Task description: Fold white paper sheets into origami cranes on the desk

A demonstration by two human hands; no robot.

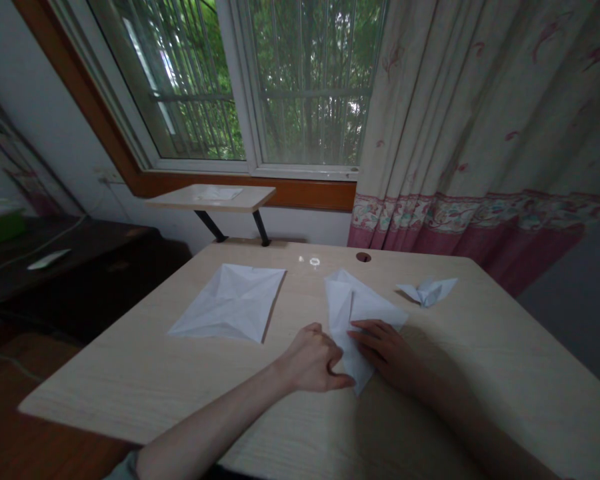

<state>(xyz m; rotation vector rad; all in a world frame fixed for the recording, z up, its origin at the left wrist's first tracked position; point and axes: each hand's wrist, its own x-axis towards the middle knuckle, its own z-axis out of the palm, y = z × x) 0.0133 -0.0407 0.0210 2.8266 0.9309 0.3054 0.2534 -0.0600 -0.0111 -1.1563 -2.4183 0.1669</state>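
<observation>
A partly folded white paper lies on the light wooden table in front of me. My left hand is curled into a loose fist at the paper's near left edge, with thumb and fingers pinching that edge. My right hand rests flat on the paper's near right part, fingers stretched out and pressing it down. A creased, unfolded white sheet lies to the left, apart from both hands. A small finished folded paper figure sits at the right, beyond my right hand.
A small round hole and a small pale ring mark the table's far edge. A narrow shelf juts out under the window. A patterned curtain hangs at the right. A dark cabinet stands to the left.
</observation>
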